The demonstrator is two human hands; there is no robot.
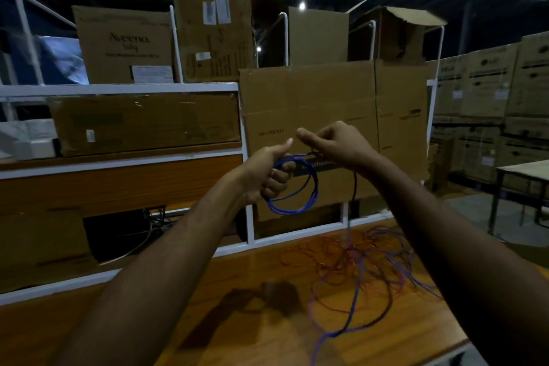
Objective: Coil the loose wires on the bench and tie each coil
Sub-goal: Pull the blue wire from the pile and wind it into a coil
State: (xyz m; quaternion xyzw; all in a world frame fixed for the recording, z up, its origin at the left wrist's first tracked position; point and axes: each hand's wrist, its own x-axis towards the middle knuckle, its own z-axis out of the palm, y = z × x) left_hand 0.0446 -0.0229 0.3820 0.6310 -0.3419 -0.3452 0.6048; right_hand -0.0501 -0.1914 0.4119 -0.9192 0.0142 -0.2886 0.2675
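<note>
**Room around my hands**

Both my hands are raised above the table, with open air beneath them. A tangle of red and blue wires sprawls over the table's right part; its left stretch lies bare. Just behind stand the white shelf frame and a cardboard sheet, blocking forward reach.

A dim warehouse under a dark roof with a few bright ceiling lamps, a white metal rack stacked with brown cardboard boxes ahead, more stacked cartons along the right wall, and a grey table standing on bare concrete floor.
</note>
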